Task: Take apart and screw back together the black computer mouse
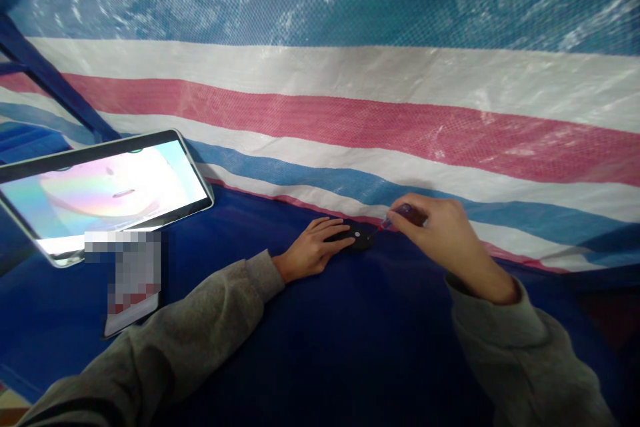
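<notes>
My left hand (313, 248) lies over a small black computer mouse (361, 237), its fingers pressing it down on the blue table. A pale round spot shows on the mouse's upturned face. Above and to the right, my right hand (437, 223) is closed round the purplish, see-through handle of a screwdriver (400, 215). The thin shaft slants down to the left and its tip meets the right end of the mouse, though I cannot tell exactly where it rests.
A tablet (115, 193) with a lit screen leans at the left. In front of it lies a phone (134, 310), partly blurred out. Striped plastic sheeting (350, 117) hangs along the back edge of the blue table (320, 347). A blue frame bar (60, 83) slants at the far left.
</notes>
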The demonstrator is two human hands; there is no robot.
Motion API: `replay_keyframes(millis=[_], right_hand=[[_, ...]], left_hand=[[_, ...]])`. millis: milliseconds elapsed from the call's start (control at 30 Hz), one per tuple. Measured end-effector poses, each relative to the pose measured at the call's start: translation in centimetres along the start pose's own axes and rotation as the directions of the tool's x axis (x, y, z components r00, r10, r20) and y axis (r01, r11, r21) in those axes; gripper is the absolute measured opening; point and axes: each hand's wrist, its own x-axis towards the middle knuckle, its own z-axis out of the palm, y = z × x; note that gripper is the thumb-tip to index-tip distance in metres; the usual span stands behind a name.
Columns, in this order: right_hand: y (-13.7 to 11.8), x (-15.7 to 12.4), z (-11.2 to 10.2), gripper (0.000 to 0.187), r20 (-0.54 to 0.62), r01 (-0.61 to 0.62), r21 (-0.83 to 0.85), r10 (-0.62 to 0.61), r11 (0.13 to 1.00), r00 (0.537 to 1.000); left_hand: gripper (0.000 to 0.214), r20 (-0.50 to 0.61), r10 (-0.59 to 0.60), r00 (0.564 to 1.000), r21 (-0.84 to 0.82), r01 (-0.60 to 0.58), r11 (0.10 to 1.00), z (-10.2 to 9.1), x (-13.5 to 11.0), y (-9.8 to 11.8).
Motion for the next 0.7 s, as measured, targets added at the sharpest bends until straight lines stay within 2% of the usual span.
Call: replay_keyframes(millis=[433,600,700], right_hand=[[0.2,0.0,0.7,0.014,0.04,0.037,-0.031,-0.036,0.999,0.999],[0.3,-0.1,1.6,0.022,0.057,0.065,-0.147,-0.057,0.987,0.997],[0.5,-0.1,2.0,0.021,0.055,0.065,-0.215,-0.054,0.975,0.997]], left_hand=[[0.041,0.009,0.001,1.0,0.0,-0.001,1.0,0.0,0.0,0.1],[0.04,0.035,0.009,0.999,0.034,-0.01,0.999,-0.1,0.1,0.2],[0.04,0.036,0.006,0.999,0.05,-0.008,0.999,-0.1,0.1,0.2]])
